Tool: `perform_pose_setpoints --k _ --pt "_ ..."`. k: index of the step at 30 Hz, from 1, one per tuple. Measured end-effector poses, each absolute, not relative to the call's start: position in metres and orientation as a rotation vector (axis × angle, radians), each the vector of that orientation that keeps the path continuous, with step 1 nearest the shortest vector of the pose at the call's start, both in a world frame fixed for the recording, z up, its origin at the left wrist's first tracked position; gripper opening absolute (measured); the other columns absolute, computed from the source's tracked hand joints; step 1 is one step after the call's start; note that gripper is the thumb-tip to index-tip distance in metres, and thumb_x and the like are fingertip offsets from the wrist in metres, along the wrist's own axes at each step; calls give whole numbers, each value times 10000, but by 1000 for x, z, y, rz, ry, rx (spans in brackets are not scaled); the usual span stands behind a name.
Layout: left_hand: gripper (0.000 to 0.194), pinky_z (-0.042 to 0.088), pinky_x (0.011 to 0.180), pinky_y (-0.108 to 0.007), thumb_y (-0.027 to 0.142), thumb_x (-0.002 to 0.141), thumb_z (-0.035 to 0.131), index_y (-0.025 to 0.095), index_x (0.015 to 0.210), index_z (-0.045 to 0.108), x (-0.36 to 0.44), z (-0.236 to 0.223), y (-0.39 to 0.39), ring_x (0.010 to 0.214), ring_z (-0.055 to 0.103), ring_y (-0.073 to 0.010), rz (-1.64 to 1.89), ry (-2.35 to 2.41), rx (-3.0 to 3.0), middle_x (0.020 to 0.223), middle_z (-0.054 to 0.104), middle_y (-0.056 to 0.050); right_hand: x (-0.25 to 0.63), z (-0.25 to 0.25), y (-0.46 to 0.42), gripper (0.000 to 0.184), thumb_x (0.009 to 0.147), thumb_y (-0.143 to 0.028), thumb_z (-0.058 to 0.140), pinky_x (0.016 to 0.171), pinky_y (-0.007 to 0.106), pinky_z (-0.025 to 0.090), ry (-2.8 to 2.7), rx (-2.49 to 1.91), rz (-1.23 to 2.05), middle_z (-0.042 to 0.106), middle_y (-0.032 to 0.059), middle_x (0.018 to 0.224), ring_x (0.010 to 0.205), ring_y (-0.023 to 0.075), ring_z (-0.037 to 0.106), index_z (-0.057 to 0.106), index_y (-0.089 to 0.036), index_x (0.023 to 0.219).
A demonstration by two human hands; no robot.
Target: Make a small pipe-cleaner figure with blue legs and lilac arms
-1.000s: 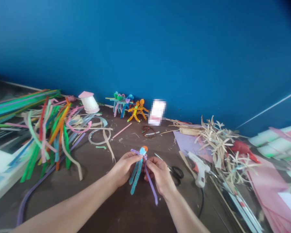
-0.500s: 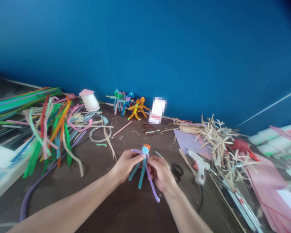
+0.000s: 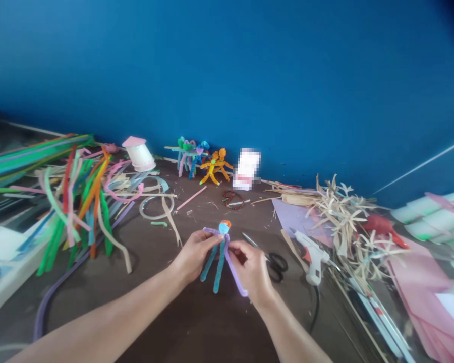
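Observation:
Above the table, a small pipe-cleaner figure (image 3: 219, 264) hangs upright, with a blue and orange head, two teal legs and purple arms. My left hand (image 3: 194, 252) pinches it just below the head, closed on it. From the other side, my right hand (image 3: 251, 267) has its fingers curled in at the figure's purple arm (image 3: 235, 275), which slants down in front of the palm. The exact contact of the right fingertips is partly hidden. Just beyond my right hand lie black-handled scissors (image 3: 276, 264).
Loose coloured pipe cleaners (image 3: 87, 201) pile up at left. Finished pipe-cleaner figures (image 3: 214, 166) stand by the blue wall, near a white cup with a pink top (image 3: 139, 154) and a beaded bracelet (image 3: 233, 200). At right are a glue gun (image 3: 315, 262), dried strips (image 3: 340, 212) and pink sheets (image 3: 419, 282).
The long purple arm has swung up and to the right, now lying closer against my right hand. My right fingers have shifted slightly. The left hand keeps its pinch.

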State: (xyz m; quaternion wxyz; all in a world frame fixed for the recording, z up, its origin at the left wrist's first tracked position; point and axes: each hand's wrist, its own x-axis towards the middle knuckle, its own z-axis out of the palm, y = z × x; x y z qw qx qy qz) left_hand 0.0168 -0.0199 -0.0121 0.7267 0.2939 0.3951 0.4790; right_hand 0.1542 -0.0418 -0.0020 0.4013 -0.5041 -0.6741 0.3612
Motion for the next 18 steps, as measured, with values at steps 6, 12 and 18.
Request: perform_pose_setpoints --k 6,12,18 --pt "201 405 500 -197 317 647 649 118 650 619 18 -11 -24 496 526 -89 1074 986 768 555 596 0 161 0 -44 118 789 -217 502 579 215 408 -1968 -1373 531 599 -7 647 580 123 554 606 -205 843" --pt "247 382 458 -197 360 638 642 116 645 602 18 -10 -25 460 507 -88 1043 1019 789 537 579 5 161 4 -44 142 815 -231 477 610 247 409 -2114 -1363 161 560 28 711 644 149 545 573 -192 912" --pt "257 380 441 -192 362 620 655 113 640 596 18 -11 -24 444 499 -87 1032 1005 716 513 564 8 159 3 -44 158 812 -131 433 694 290 421 -2173 -1345 37 532 55 778 774 185 530 551 -183 904"
